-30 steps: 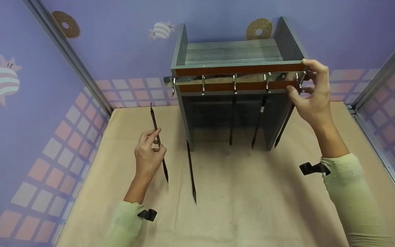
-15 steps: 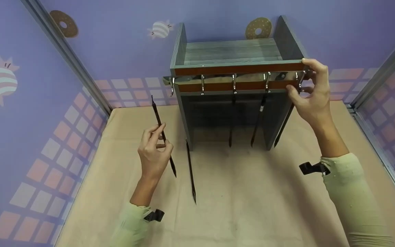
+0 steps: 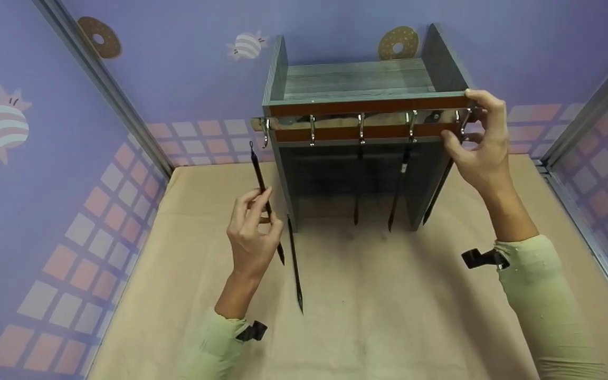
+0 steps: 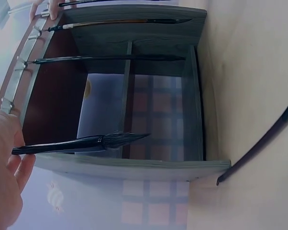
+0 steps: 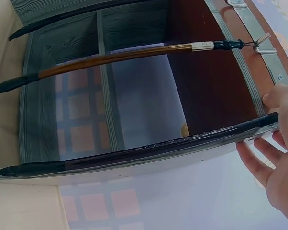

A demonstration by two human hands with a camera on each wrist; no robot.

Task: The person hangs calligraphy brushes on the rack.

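On the tan table (image 3: pixel 388 316), toward its far side, stood a grey wooden rack (image 3: pixel 359 79) with a metal hook rail (image 3: pixel 362 122) across its near top edge. Left of the rack, the left hand (image 3: pixel 254 240) pinched a dark calligraphy brush (image 3: pixel 266 203) between thumb and curled fingertips, holding it raised off the table and tilted, its top end just beside and below the leftmost hook (image 3: pixel 266 132), its bristle tip pointing down toward the table. From the left wrist view the same brush (image 4: pixel 82 143) crossed in front of the rack's open lower part, clear of the frame.

At the right end of the rail, the right hand (image 3: pixel 475 145) had its fingers curled over the rack's top corner and its thumb below, at the rightmost hook (image 3: pixel 463 124), where a black brush (image 3: pixel 437 192) hung slanting down beside the rack's right wall. From the right wrist view that brush's top end (image 5: pixel 271 120) lay against the fingers; whether they pinched the brush's loop or only gripped the rail could not be told.

Two more brushes hung from the rail: a middle one (image 3: pixel 357 184) and a brown-handled one (image 3: pixel 399 184) to its right. Another brush (image 3: pixel 294 264) lay flat on the table, just right of the left hand, reaching from the rack's near left foot toward the near side.
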